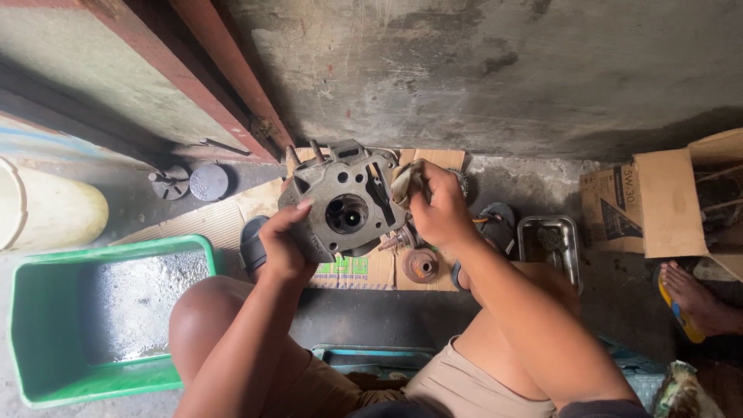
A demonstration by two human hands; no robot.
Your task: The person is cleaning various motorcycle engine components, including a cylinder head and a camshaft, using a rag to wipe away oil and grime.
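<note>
Brown cardboard box (672,203) at three o'clock, printed side panel facing left. Grey engine part (344,203) with round centre hole, gripped by left hand (285,240). Right hand (439,209) closed on rag (405,183).

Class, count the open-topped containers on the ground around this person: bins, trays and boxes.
3: green plastic bin at left, metal tray right of the hands, cardboard box far right. More may be hidden.

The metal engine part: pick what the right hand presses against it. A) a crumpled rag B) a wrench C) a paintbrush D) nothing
A: the right hand presses a crumpled rag against the upper right edge of the metal engine part, while the left hand grips the part's lower left side.
</note>
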